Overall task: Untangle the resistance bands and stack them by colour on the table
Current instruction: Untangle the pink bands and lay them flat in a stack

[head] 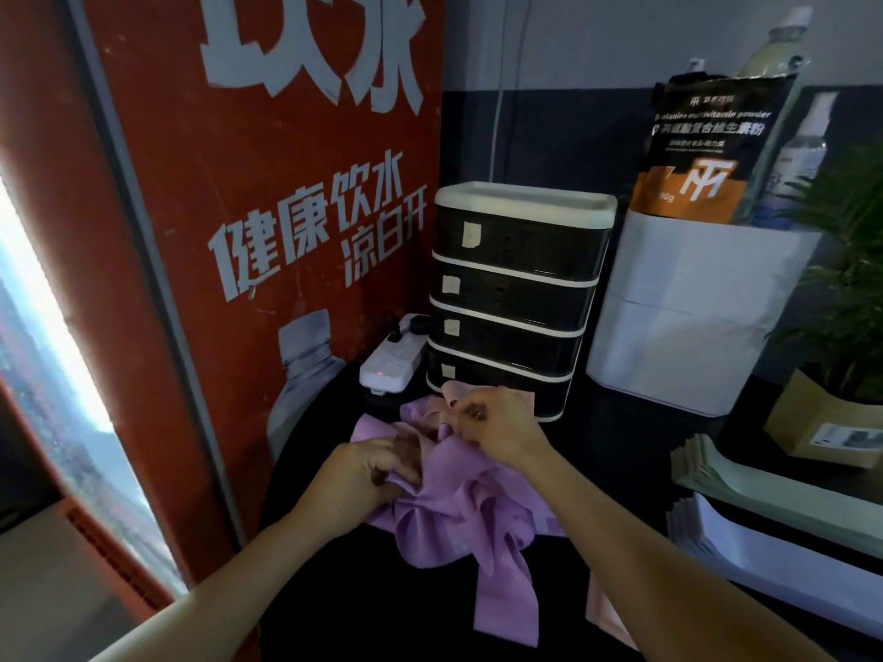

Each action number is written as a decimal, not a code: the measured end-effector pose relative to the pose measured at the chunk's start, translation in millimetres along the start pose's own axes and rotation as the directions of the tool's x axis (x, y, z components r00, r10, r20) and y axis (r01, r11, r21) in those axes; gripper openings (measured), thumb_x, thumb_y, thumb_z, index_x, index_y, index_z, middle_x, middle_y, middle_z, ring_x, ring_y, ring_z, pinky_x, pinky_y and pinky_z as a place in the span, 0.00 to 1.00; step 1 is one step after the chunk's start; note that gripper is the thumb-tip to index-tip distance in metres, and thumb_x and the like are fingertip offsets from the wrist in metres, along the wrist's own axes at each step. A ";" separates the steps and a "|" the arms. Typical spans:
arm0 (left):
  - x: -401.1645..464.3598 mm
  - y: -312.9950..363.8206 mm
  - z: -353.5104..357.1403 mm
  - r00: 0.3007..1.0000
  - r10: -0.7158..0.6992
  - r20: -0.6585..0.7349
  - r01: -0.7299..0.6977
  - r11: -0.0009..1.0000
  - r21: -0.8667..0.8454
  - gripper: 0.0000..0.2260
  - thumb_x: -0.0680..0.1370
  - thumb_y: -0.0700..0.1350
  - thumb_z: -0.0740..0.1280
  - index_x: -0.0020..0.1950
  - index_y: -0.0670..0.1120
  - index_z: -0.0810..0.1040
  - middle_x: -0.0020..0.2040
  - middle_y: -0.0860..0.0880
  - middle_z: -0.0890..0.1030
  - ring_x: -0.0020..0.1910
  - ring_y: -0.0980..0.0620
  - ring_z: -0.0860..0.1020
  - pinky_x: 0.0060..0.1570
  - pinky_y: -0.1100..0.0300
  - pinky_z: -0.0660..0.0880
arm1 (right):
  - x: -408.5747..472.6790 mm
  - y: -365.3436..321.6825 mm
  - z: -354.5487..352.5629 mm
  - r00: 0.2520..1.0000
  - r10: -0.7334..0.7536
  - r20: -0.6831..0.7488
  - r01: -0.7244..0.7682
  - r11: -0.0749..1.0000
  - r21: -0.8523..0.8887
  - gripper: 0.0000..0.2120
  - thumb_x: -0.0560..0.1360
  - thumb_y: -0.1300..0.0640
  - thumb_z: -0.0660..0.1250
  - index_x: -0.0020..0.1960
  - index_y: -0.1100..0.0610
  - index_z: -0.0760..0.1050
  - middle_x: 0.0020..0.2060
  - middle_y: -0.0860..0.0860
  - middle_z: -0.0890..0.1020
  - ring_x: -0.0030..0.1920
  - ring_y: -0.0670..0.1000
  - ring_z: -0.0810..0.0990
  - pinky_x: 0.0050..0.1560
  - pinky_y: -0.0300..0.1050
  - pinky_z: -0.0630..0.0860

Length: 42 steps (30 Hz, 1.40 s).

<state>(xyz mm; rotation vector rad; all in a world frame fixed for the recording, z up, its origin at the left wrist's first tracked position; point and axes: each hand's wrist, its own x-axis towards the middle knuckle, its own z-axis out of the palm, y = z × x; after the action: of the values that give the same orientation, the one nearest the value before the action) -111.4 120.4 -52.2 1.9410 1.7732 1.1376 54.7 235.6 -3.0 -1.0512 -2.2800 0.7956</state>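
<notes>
Two hands (368,475) grip bands (458,499) (knot hidden).

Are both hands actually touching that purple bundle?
Touching. The head view shows the left hand and right hand each pinching folds of the purple bands.

Black table (621,451) bears bands (458,508), drawers (516,298), power strip (392,363).

The bands (458,508) are wide, soft, purple strips, with some pale pink ones. They sit in one messy, knotted heap on the dark table (382,613). One purple end hangs down in front.
</notes>
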 end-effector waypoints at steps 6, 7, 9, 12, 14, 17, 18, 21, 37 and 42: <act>1.0 4.1 0.6 0.995 0.100 0.007 -0.100 0.995 0.015 0.17 0.64 0.35 0.72 0.44 0.56 0.80 0.42 0.69 0.80 0.45 0.68 0.79 0.48 0.73 0.72 | 5.7 -9.9 26.7 0.988 0.007 0.155 0.001 0.999 -0.052 0.13 0.72 0.52 0.71 0.47 0.62 0.82 0.38 0.53 0.80 0.36 0.45 0.73 0.37 0.34 0.68; 0.8 2.2 0.5 0.995 0.097 0.008 -0.098 0.995 0.016 0.17 0.64 0.35 0.72 0.44 0.57 0.80 0.43 0.68 0.80 0.46 0.67 0.79 0.48 0.72 0.72 | 6.4 -10.4 28.4 0.984 -0.014 0.178 0.033 0.994 -0.106 0.11 0.72 0.54 0.71 0.47 0.62 0.82 0.35 0.50 0.77 0.36 0.45 0.72 0.35 0.34 0.66; 0.7 1.0 -1.9 0.997 0.075 -0.017 -0.076 0.997 -0.013 0.17 0.65 0.37 0.73 0.47 0.57 0.80 0.45 0.68 0.80 0.47 0.66 0.79 0.49 0.71 0.73 | 9.6 -12.6 24.6 0.991 -0.058 0.124 0.073 0.990 -0.124 0.07 0.73 0.58 0.69 0.48 0.60 0.82 0.34 0.45 0.76 0.37 0.45 0.72 0.32 0.29 0.65; 4.5 6.4 -8.1 0.994 0.064 -0.091 -0.066 0.998 -0.023 0.14 0.65 0.49 0.72 0.49 0.58 0.79 0.46 0.68 0.80 0.45 0.65 0.79 0.45 0.70 0.74 | 17.2 -17.2 5.3 0.993 -0.051 -0.105 0.054 0.998 0.031 0.05 0.73 0.63 0.68 0.47 0.62 0.82 0.39 0.52 0.82 0.36 0.44 0.74 0.33 0.25 0.66; 8.4 8.2 -11.8 0.993 0.042 -0.109 -0.046 0.998 -0.035 0.14 0.64 0.51 0.72 0.49 0.57 0.80 0.43 0.69 0.79 0.42 0.66 0.79 0.43 0.73 0.72 | 21.2 -21.4 -14.1 0.970 -0.012 -0.241 0.033 0.996 0.086 0.05 0.74 0.63 0.67 0.47 0.60 0.81 0.40 0.52 0.82 0.39 0.45 0.76 0.37 0.30 0.69; 18.3 14.7 -14.0 0.995 0.015 -0.099 -0.014 1.000 0.008 0.09 0.65 0.46 0.75 0.43 0.53 0.83 0.43 0.68 0.78 0.41 0.64 0.78 0.41 0.72 0.70 | 23.9 -31.1 -46.6 0.924 -0.016 -0.382 0.054 0.995 0.087 0.04 0.75 0.63 0.65 0.47 0.60 0.79 0.37 0.48 0.78 0.37 0.45 0.75 0.36 0.32 0.70; 21.9 19.7 -14.7 0.996 -0.002 -0.091 0.002 1.000 -0.002 0.07 0.65 0.43 0.77 0.41 0.51 0.84 0.43 0.63 0.79 0.41 0.64 0.78 0.40 0.71 0.70 | 24.1 -34.5 -56.1 0.907 -0.023 -0.421 0.061 0.995 0.077 0.04 0.76 0.63 0.64 0.47 0.60 0.78 0.37 0.48 0.77 0.36 0.44 0.74 0.36 0.30 0.69; 34.3 40.2 -19.0 0.999 -0.034 -0.008 0.033 0.997 -0.076 0.12 0.67 0.40 0.76 0.48 0.48 0.82 0.43 0.56 0.77 0.43 0.69 0.77 0.42 0.75 0.70 | 19.8 -42.7 -80.4 0.870 -0.029 -0.492 0.076 0.994 0.076 0.03 0.77 0.61 0.64 0.47 0.56 0.77 0.36 0.43 0.74 0.35 0.39 0.72 0.35 0.26 0.70; 104.5 188.6 -34.6 0.930 0.178 -0.323 -0.261 0.937 -0.234 0.08 0.74 0.43 0.70 0.52 0.48 0.78 0.50 0.54 0.78 0.51 0.57 0.76 0.52 0.66 0.72 | -44.9 -61.3 -165.1 0.837 -0.041 -0.545 0.226 0.934 0.276 0.05 0.77 0.58 0.65 0.47 0.57 0.80 0.44 0.52 0.83 0.47 0.50 0.80 0.50 0.46 0.77; 115.8 217.1 -43.9 0.913 0.117 -0.391 -0.257 0.908 -0.329 0.04 0.74 0.43 0.69 0.48 0.45 0.81 0.45 0.51 0.82 0.49 0.54 0.79 0.55 0.58 0.75 | -68.0 -56.7 -185.9 0.882 -0.067 -0.467 0.209 0.943 0.259 0.08 0.76 0.66 0.64 0.49 0.57 0.80 0.44 0.53 0.83 0.46 0.51 0.81 0.51 0.44 0.78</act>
<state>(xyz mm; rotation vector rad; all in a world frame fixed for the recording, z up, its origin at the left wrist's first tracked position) 6.0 169.6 162.9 1.7783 1.3919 1.8567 185.7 206.5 153.1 -0.8154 -1.7479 0.7211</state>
